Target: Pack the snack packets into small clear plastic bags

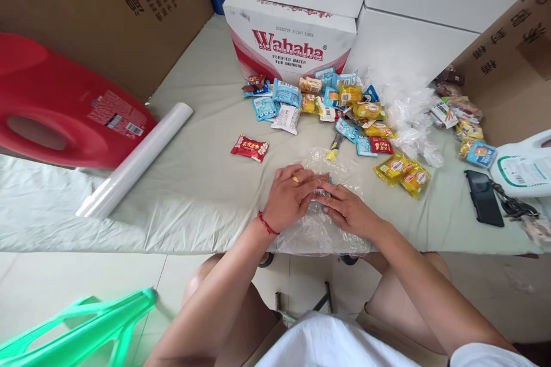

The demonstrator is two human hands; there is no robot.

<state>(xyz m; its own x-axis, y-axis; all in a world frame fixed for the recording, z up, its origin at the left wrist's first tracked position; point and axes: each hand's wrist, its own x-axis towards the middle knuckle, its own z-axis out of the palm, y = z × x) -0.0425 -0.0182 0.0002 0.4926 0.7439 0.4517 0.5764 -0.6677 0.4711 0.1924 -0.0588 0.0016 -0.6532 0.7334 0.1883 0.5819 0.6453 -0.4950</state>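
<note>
left hand (287,198): mine, palm down, fingers curled inward, red cord at the wrist, just left of the clear plastic bag's (318,229) middle | right hand (349,210): palm down, fingers pointing left, fingertips touching my left hand over the bag | forearms: both bare, angled in from below, converging at the bag

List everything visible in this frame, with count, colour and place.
clear plastic bag: one, transparent, table's near edge, under both hands
snack packets: many, blue, yellow, red, white, scattered mid-table
red packet: one, alone, left of the pile
Wahaha carton: one, white and red, far side
film roll: one, white, left
red jug: one, lying at far left
phone: one, black, right
white jug: one, right edge
left hand: red wristband, on the bag
right hand: on the bag, touching a small packet
</note>
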